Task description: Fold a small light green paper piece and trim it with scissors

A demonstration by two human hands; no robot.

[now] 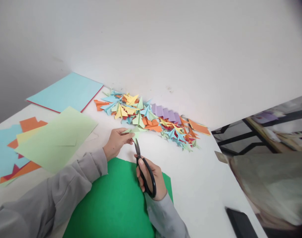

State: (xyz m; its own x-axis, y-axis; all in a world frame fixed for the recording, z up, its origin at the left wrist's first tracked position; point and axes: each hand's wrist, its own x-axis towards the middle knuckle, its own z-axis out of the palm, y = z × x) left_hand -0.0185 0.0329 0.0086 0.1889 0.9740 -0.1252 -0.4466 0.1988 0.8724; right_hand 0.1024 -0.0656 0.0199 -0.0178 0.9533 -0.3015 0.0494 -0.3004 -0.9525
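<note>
Between the fingers of my left hand (118,142) is a small light green paper cutout (135,132) with pointed tips, perhaps a star. My right hand (153,178) is wrapped round the black handles of a pair of scissors (138,150). Their blades point up at the lower edge of the cutout; whether they touch the paper I cannot tell. Both hands are above the near part of the white table, with a green sheet (113,201) lying under my forearms.
Behind my hands lies a long heap of folded paper planes (141,110) in several colours, with a purple pleated strip (165,113). Light green paper (56,138) covers coloured scraps at left. A light blue sheet (66,91) lies by the wall. A black phone-like object (241,223) is at right.
</note>
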